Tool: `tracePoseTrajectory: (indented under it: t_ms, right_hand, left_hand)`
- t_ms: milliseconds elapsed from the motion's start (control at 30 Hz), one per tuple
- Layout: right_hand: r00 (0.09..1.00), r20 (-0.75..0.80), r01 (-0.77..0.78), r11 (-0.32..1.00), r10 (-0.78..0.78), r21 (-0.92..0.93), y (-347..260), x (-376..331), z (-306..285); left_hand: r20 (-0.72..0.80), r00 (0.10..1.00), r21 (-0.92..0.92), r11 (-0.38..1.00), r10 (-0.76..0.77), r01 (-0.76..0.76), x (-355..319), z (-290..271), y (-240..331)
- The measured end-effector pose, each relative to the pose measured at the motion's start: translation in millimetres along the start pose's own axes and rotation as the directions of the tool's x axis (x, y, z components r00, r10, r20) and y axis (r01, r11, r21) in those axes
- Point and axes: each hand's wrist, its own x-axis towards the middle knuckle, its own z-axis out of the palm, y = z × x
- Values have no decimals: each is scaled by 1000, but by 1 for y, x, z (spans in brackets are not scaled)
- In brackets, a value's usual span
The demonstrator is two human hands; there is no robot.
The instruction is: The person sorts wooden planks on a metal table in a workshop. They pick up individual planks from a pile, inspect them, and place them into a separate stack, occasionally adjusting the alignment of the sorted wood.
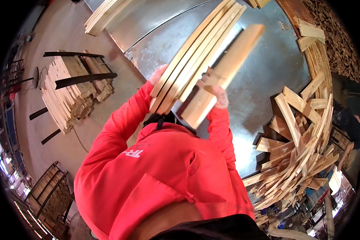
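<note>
The person holds a bundle of thin wooden slats (196,60) up in front of the chest, over the metal worktop (268,76). The left hand (158,76) grips the bundle's left edge, and the right hand (220,96) has its fingers closed round the near end, where a shorter, thicker board (224,76) lies against the slats. The slats look stiff and light singly, but together likely weighty, and as smooth, loose pieces they could slide apart; a hold on both edges near the middle seems safest. To the right on the worktop lies a tangled heap of offcuts (296,152), close to the right elbow. Far left, on the floor, stands a neat stack of slats (72,92), well apart.
</note>
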Motion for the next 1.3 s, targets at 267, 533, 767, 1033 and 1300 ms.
tracePoseTrajectory:
  t_ms: [267,533,767,1033,1300]
  right_hand:
    - [944,-329,72,994,-39,87,49,49,-42]
    - [992,86,-115,918,89,380,34,33,-35]
    - [989,147,-59,910,-2,411,33,-3,-17]
    - [986,-166,21,999,-15,32,49,-6,55]
    - [982,-124,150,987,-143,51,142,111,141]
  left_hand:
    - [-479,864,878,80,155,473,-11,104,47]
    - [-520,787,766,-227,331,601,0,150,9]
    - [-259,940,769,636,223,61,-8,56,78]
    - [-306,865,951,171,398,257,-4,15,222]
    - [-264,877,758,-476,400,446,-12,-28,360]
